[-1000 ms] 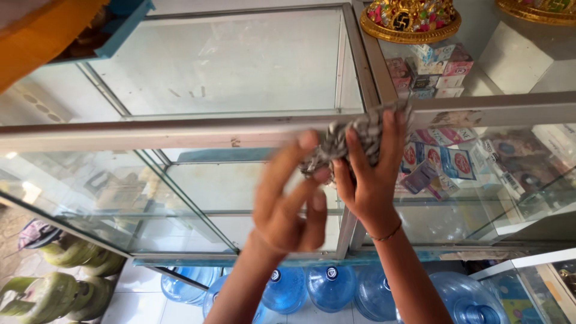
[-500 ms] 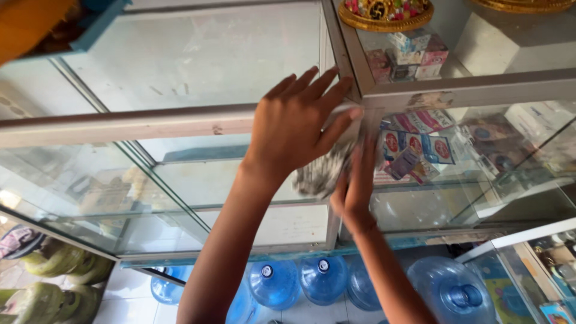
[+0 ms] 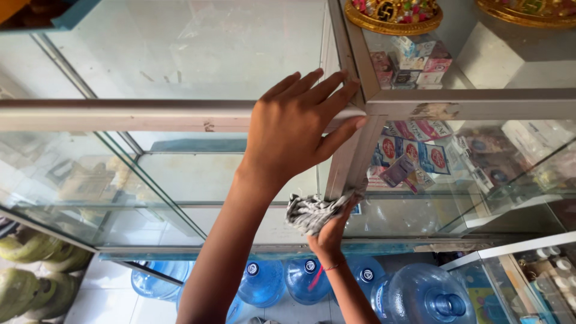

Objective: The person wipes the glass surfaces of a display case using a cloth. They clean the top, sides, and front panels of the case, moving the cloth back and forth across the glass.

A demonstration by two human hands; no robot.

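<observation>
Cloth: you have a crumpled rag (image 3: 312, 211) bunched in your right hand (image 3: 329, 235), pressed against the upright metal post (image 3: 353, 161) of the glass cabinet (image 3: 180, 48), low on the post, just beside the pane.
Cloth handling: judge it light, soft and limp; it will fold and slip within the fist, so keep it gathered in the palm with the fingers wrapped over the bunch, not held by a loose corner.
Cloth look: grey and white, patterned in fine streaks, wrinkled into a wad; part of it is hidden behind your fingers.
Left hand: your left hand (image 3: 297, 129) lies flat, fingers spread, on the cabinet's horizontal metal rail (image 3: 120, 114), fingertips reaching the corner where rail and post meet; it holds nothing.
Right hand: closed around the rag, thumb side toward the post.
Cabinet handling: the panes look thin and breakable, the frame stiff; lean on the metal, not the glass.
Around it: small coloured boxes (image 3: 414, 60) on the upper shelf, packets (image 3: 414, 153) behind the right pane, blue water jugs (image 3: 423, 294) on the floor below, bananas (image 3: 30, 264) at the lower left.
</observation>
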